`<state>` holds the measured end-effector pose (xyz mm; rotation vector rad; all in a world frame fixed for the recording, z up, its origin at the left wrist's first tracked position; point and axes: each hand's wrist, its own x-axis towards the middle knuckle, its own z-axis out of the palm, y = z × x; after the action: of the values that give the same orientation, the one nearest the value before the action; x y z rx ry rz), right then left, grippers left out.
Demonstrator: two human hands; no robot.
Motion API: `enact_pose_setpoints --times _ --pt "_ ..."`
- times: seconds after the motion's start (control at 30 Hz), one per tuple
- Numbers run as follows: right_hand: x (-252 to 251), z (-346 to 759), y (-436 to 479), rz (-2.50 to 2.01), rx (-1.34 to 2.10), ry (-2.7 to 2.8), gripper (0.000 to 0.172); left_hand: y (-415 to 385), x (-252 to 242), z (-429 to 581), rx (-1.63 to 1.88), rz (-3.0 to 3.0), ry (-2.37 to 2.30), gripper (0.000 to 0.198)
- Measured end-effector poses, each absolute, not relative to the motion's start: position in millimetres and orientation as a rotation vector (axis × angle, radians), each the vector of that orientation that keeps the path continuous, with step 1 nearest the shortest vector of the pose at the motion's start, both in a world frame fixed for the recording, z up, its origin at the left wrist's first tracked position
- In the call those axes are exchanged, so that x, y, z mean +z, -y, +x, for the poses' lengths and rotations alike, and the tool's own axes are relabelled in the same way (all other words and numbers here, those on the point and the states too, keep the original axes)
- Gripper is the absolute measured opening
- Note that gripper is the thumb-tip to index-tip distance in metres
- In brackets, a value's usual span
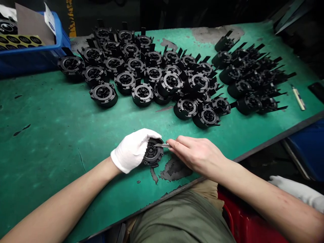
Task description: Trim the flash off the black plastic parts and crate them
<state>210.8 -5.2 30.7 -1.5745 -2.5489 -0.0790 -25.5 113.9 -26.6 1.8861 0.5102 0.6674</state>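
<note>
My left hand (pixel 134 148), in a white glove, is closed around the left and upper side of a round black plastic housing (pixel 154 155). The housing's ringed face is turned up toward me, close above the green table. In my bare right hand (pixel 194 152) is a craft knife (pixel 163 145), pinched between thumb and fingers. Its pointed blade lies over the face of the housing, near the upper right of the centre. Whether the tip touches the plastic I cannot tell. My left fingertips are partly hidden behind the housing.
Several similar black housings (pixel 103 94) stand across the back of the green table (pixel 50 135), with another group (pixel 240 88) at the right. A blue bin (pixel 32 60) holding stickers is at the far left. A pen-like object (pixel 298 98) lies near the right edge.
</note>
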Motion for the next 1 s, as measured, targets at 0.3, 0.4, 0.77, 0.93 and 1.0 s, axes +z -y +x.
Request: enact_pose_setpoints --times 0.3,0.4,0.77,0.93,1.0 --pt "30 209 5 -1.58 -0.097 2.584 0.019 -113 -28 -25 0.687 1.894 -0.513 0.022" --pt "29 209 9 -1.587 -0.046 2.628 0.016 -113 -28 -25 0.682 1.898 -0.515 0.022" --pt "28 203 18 -1.685 -0.086 2.481 0.019 -112 -30 -25 0.681 1.887 -0.521 0.022" --pt "26 194 23 -1.73 -0.067 2.463 0.019 -111 -30 -25 0.674 1.864 -0.523 0.021" --pt "28 193 23 -1.74 -0.068 2.47 0.017 -111 -30 -25 0.664 1.858 -0.526 0.022"
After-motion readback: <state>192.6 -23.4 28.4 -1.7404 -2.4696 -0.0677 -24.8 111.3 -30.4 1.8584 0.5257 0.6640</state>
